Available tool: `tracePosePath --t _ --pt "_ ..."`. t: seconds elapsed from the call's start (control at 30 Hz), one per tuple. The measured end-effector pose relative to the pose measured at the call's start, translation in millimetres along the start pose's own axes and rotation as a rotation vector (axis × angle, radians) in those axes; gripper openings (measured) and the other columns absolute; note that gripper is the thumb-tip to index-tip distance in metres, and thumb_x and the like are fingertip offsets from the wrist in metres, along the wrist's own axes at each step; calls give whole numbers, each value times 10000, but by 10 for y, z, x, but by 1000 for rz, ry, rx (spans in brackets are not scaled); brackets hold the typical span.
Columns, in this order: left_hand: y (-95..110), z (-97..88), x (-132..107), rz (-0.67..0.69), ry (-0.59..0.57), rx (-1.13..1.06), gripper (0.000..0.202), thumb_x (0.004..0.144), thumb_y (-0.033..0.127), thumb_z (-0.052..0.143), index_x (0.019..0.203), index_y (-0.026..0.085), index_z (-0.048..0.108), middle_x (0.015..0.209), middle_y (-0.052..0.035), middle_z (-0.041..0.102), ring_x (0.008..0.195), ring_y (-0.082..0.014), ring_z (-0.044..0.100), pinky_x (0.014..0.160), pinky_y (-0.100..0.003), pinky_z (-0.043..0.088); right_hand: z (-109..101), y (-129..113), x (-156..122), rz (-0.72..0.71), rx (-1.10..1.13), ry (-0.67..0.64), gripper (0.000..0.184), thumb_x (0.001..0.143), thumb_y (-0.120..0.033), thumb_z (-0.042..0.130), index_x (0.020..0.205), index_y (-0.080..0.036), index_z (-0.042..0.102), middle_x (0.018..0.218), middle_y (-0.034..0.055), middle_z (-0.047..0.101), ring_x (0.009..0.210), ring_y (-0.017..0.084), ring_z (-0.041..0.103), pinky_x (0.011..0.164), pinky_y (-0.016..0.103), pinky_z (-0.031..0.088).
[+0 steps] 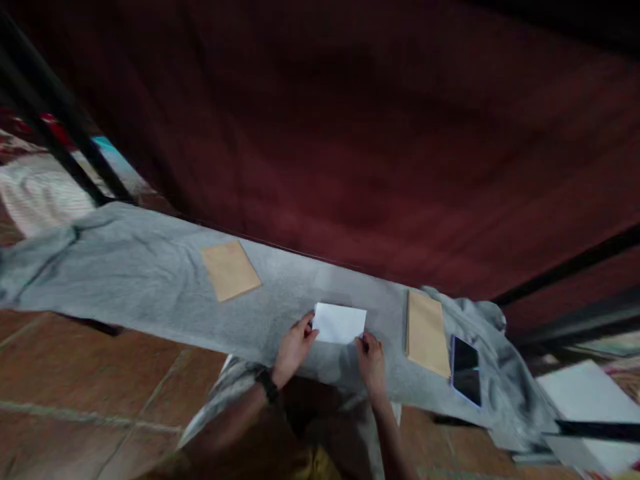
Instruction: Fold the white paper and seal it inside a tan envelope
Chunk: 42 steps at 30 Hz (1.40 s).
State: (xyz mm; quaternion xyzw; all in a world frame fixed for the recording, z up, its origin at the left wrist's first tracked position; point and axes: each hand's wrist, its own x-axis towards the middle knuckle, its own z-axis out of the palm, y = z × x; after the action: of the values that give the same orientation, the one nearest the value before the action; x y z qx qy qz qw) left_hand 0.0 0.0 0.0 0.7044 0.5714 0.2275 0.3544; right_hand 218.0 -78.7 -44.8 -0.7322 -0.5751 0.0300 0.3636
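On the grey cloth (150,280) spread over the narrow surface, a white folded paper (339,323) lay flat near the front edge, directly between the person's two hands. The left hand (295,347) met the paper's left edge, fingers pinched on its near left corner, a dark watch band (267,385) on the wrist. The right hand (371,357) sat at the paper's near right corner, fingertips curled down onto that corner; the view was too blurred to tell whether they gripped it or only pressed it down. The paper thus extended away from both hands, toward the dark red wall (380,147) behind the surface.

To the right of the paper, set apart from it, lay a brown envelope (427,332), and just beside that, further right, a dark phone (466,371), screen up. Another brown envelope (231,269) lay well to the left, further back on the cloth. Tiled floor (80,373) showed below the surface, and a white sheet (590,393) lay at the far right.
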Motion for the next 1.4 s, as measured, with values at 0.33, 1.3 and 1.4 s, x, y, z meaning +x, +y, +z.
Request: tracePosePath --t 0.33,1.3,1.4 --pt "131 42 -16 -28 -5 365 525 985 283 480 1493 205 372 1103 -101 709 961 -210 689 813 -281 481 54 -79 23 -8 -204 15 382 999 -339 374 1192 -117 619 1011 139 695 909 266 596 857 396 448" --pt "66 579 98 490 143 565 641 1003 511 341 1467 76 420 1543 -163 413 1465 -249 318 1204 -432 244 341 -323 -112 -223 -445 -121 598 982 -185 302 1571 -159 205 1581 130 351 1454 251 317 1183 492 229" --pt "-25 495 126 458 155 607 633 1002 468 351 1489 65 386 1553 -172 391 1473 -254 302 1207 -440 244 289 -273 -105 -168 -450 -91 549 1023 -276 270 1548 -117 288 1554 162 388 1407 284 393 1159 511 267"
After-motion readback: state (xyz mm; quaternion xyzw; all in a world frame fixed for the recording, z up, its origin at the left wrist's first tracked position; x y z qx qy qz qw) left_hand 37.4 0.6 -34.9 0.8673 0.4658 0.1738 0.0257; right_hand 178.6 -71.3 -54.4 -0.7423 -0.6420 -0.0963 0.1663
